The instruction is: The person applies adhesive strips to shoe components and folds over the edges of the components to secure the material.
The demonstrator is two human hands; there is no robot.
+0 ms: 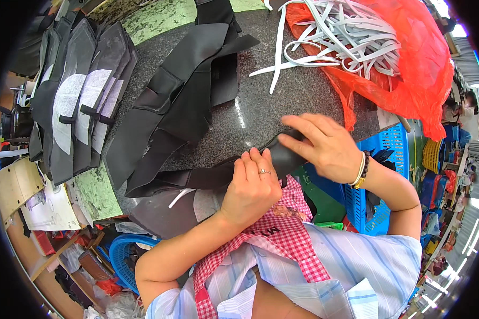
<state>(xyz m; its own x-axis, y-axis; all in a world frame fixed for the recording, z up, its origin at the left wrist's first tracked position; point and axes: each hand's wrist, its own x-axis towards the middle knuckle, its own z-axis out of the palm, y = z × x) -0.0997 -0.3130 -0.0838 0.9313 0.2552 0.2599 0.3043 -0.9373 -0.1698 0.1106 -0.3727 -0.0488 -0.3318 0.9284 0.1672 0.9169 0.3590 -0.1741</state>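
We judge the black piece (287,157) unfinished: our left hand (253,189) is clamped on it, our right hand (324,149) spreads apart over it; beyond it, white strips (356,48) lie loose.

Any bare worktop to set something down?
Yes: the worktop between black pieces, white straps and both hands. A narrower gap runs between black pieces and stacked panels. Crowded: upper right, red bag; near edge, left hand and right hand at a black strip.
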